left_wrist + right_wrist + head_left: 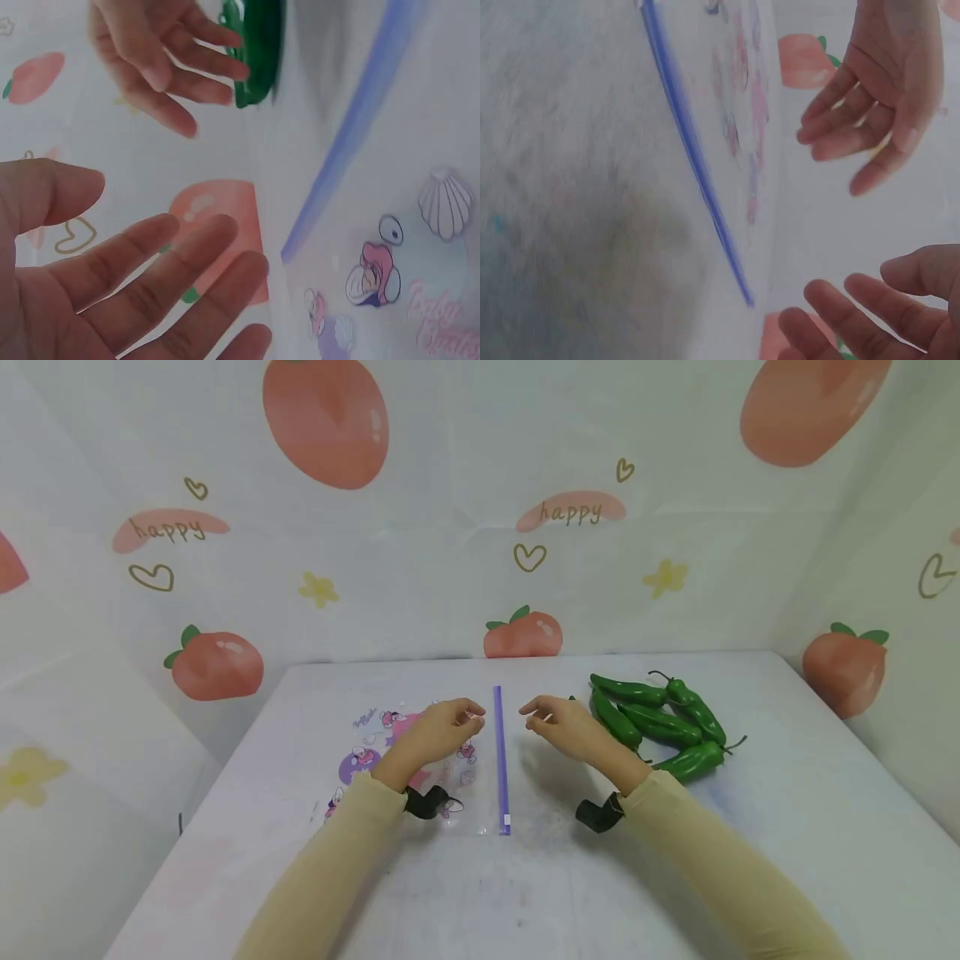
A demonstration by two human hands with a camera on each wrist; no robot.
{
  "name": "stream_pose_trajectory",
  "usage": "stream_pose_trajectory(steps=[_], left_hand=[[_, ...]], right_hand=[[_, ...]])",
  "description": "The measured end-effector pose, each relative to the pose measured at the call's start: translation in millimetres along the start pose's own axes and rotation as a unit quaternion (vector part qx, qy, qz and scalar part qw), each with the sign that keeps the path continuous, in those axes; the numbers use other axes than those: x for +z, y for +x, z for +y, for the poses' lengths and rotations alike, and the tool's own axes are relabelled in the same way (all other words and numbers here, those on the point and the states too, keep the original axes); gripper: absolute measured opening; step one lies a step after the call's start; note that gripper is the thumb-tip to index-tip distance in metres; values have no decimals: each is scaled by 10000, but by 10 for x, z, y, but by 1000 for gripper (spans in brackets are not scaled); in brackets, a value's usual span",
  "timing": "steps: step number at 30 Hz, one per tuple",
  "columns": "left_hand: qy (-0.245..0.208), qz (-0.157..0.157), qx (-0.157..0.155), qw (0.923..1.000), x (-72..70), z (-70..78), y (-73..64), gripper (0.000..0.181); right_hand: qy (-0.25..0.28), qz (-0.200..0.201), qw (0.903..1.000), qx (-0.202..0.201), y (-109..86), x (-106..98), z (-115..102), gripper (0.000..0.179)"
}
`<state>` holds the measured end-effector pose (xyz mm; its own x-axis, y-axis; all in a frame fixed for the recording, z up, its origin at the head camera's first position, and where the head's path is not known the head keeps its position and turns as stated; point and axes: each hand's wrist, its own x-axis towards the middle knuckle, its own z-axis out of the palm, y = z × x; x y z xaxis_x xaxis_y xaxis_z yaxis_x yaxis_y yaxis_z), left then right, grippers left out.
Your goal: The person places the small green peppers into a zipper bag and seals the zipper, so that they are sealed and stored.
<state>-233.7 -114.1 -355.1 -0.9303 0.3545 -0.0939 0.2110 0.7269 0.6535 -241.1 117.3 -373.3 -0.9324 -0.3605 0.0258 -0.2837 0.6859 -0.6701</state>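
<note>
A clear zip bag [483,806] printed with pink and purple cartoon figures lies flat on the table, its purple zip strip [502,760] running along the right side. Over the bag hovers my left hand [438,731], fingers loosely bent and holding nothing. My right hand [566,727] hangs to the right of the strip, also relaxed, with nothing in it. Both hands appear in each wrist view, palms facing one another and apart. Several green chili peppers [660,722] lie in a pile just beyond and right of my right hand, which partly hides them.
The white table [480,902] reaches back to a cloth backdrop [442,585] printed with peaches, hearts and flowers. A white slider [507,819] sits at the near end of the zip strip. Dark straps with camera mounts [427,803] are on both wrists.
</note>
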Motion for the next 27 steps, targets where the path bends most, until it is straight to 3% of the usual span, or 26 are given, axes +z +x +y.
stream_pose_trajectory(steps=[4, 11, 16, 27], left_hand=[[-584, 28, 18, 9983, -32, 16, 34, 32], [-1503, 106, -208, 9884, 0, -14, 114, 32], [-1470, 28, -530, 9877, 74, -55, 183, 31], [-1412, -205, -818, 9864, 280, -122, 341, 24]], right_hand=[[555, -364, 9977, 142, 93, 52, 18, 31], [815, -575, 9946, 297, 253, 149, 59, 32], [672, -686, 9942, 495, 359, 215, 83, 34], [916, -1279, 9850, 706, 488, 282, 156, 50]])
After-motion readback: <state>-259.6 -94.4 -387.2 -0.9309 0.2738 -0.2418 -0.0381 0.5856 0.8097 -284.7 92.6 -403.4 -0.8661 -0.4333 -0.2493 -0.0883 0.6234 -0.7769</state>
